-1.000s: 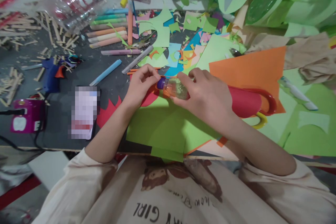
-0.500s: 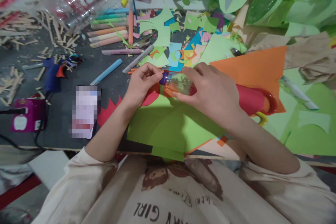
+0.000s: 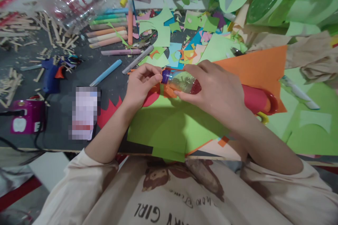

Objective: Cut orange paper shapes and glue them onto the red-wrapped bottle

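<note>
A clear plastic bottle (image 3: 185, 81) with a purple cap (image 3: 166, 76) lies on its side, its neck toward the left. Red paper (image 3: 254, 98) shows on the far side of my right hand, apparently wrapped around the bottle's body. My left hand (image 3: 144, 84) pinches at the cap with thumb and forefinger. Fingers of my right hand (image 3: 216, 89) curve over the bottle's shoulder, thumb on the near side. Beneath both hands is a green paper sheet (image 3: 158, 123), with an orange piece (image 3: 169, 91) under the neck and red cut paper (image 3: 109, 112) by my left forearm.
A phone (image 3: 83, 112), a blue glue gun (image 3: 51, 75) and a purple box (image 3: 27, 116) with a cable lie left. Markers (image 3: 108, 35), paper scraps (image 3: 190, 54) and clear bottles (image 3: 87, 0) are farther back. Orange paper (image 3: 264, 74) and green bottles (image 3: 269, 3) stand right.
My right hand has shifted slightly right, showing more of the bottle's shoulder. My left hand stays at the cap, and the rest looks the same.
</note>
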Motion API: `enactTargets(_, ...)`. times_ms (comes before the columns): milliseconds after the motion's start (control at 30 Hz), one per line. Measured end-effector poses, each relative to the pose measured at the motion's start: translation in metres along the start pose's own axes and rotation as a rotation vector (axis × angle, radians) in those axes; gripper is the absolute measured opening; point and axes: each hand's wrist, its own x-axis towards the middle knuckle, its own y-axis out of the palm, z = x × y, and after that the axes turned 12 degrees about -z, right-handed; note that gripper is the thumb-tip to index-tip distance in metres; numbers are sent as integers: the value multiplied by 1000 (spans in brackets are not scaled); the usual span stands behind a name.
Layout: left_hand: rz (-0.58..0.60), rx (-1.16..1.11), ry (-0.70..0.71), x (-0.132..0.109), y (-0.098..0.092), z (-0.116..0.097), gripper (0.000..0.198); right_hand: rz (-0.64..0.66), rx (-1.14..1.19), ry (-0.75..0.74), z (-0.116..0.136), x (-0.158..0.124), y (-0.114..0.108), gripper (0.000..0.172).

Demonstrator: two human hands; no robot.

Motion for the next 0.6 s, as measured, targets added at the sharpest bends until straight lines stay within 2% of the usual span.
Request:
enactTargets(267, 31, -38, -28, -1, -2, 0, 40, -33, 24, 19, -5, 1, -1, 55)
enactTargets(433, 44, -31, 14, 1, -3, 3, 39, -39, 26, 12, -5, 1, -2, 57)
enactTargets(600, 57, -8, 40, -2, -1, 6, 43, 33, -4, 36, -1, 3, -2, 55)
